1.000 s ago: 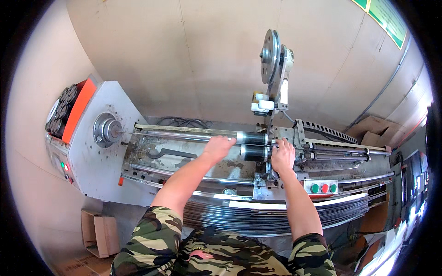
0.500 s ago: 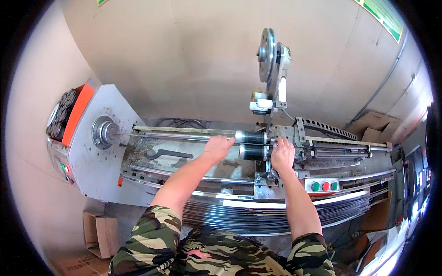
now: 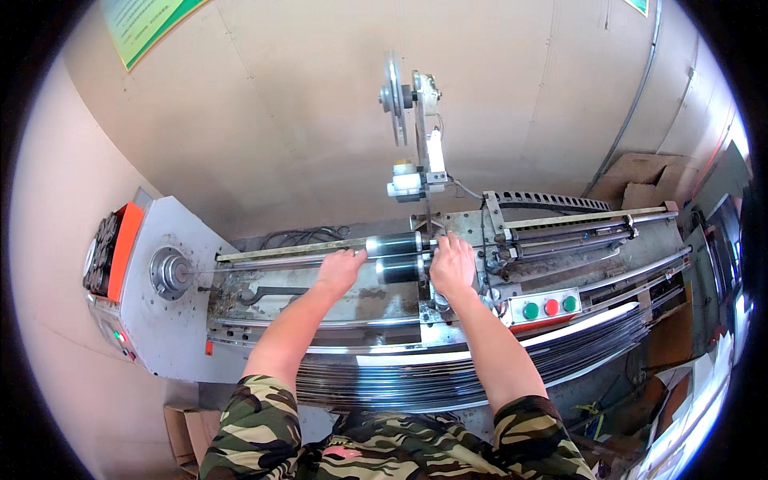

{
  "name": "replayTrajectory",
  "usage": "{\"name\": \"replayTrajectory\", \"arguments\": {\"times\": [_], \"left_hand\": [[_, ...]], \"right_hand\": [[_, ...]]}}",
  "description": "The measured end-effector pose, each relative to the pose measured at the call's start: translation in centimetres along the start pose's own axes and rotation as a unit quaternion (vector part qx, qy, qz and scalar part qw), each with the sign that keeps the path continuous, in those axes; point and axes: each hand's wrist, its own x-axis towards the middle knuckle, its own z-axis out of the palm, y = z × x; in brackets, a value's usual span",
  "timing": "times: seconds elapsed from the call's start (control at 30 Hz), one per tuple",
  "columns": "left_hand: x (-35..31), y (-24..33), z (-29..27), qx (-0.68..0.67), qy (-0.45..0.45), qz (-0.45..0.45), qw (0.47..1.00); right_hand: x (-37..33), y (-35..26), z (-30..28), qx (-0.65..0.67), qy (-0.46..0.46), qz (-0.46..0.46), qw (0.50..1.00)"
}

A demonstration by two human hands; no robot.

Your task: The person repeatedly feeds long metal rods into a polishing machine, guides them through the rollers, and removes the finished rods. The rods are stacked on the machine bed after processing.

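Note:
My left hand [image 3: 340,270] is closed around a thin metal rod [image 3: 205,270] that runs out from the round chuck [image 3: 169,274] at the left. Its fingers are just left of two black rollers with silver ends, an upper roller [image 3: 395,245] and a lower roller [image 3: 400,270]. On the other side of the rollers, my right hand [image 3: 453,264] curls its fingers over the machine carriage [image 3: 438,332]. What those fingers hold, if anything, is hidden beneath them. A grooved wheel [image 3: 394,100] stands on an upright arm above the carriage, blurred.
A dark hook spanner [image 3: 272,293] lies on the machine bed. Near my right forearm is a button box [image 3: 546,310] with green and red buttons. Long thin rods [image 3: 384,380] lie bundled along the front. A cable chain [image 3: 552,200] runs behind; cardboard [image 3: 196,428] stands lower left.
The view has turned, so the machine sits further left and its left end lower. Both hands keep about the same places beside the rollers. The wheel looks more blurred.

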Motion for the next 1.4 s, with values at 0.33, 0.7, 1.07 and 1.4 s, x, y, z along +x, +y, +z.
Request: {"name": "replayTrajectory", "arguments": {"times": [0.33,0.7,1.07,1.4], "left_hand": [[0.4,0.1,0.3,0.022,-0.006,-0.004,1.0],[0.4,1.4,2.7,-0.001,0.017,0.001,1.0],[2.0,6.0,3.7,-0.057,0.028,0.0,0.998],[3.5,10.2,4.0,-0.107,0.076,0.008,0.991]], "right_hand": [[0.3,0.8,0.6,0.022,0.011,-0.017,1.0],[-0.2,2.5,1.0,0.017,-0.016,-0.005,1.0],[-0.9,7.3,-0.4,-0.02,-0.012,-0.011,1.0],[-1.0,10.6,-3.7,-0.033,-0.034,-0.032,0.998]]}}
